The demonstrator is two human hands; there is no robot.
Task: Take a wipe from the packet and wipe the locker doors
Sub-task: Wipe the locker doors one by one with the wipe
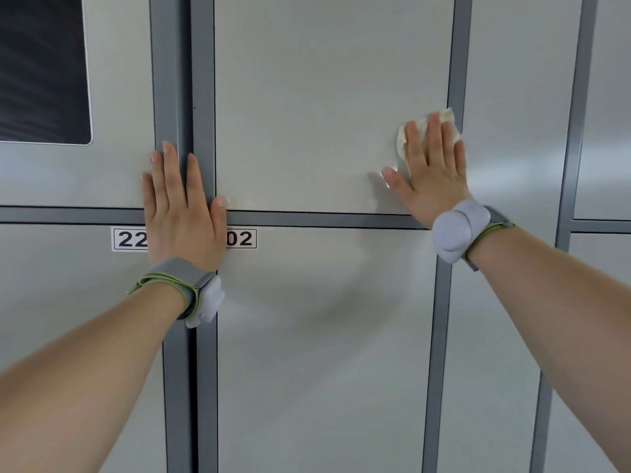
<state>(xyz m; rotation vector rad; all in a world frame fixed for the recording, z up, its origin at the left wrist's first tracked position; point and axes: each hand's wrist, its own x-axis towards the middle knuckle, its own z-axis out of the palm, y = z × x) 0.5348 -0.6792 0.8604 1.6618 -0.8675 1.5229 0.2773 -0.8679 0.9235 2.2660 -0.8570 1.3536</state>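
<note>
Here the right hand [430, 172] lies flat with straight fingers, grasping nothing. It presses a crumpled pale wipe [448, 117] against the upper middle locker door [307, 114], right of centre in the frame and close to that door's right edge. Parts of the wipe show above and left of the fingers. The left hand [182, 213] is likewise released and flat, fingers straight. It rests left of centre on the dark grey frame [201, 80] where the upright strip meets the crossbar. It partly covers two number labels: "22" [128, 239] and "02" [240, 238]. Each wrist wears a grey band with a pale device, the left [181, 285] and the right [457, 233]. A dark rounded panel [41, 63] fills the upper left of the frame.
</note>
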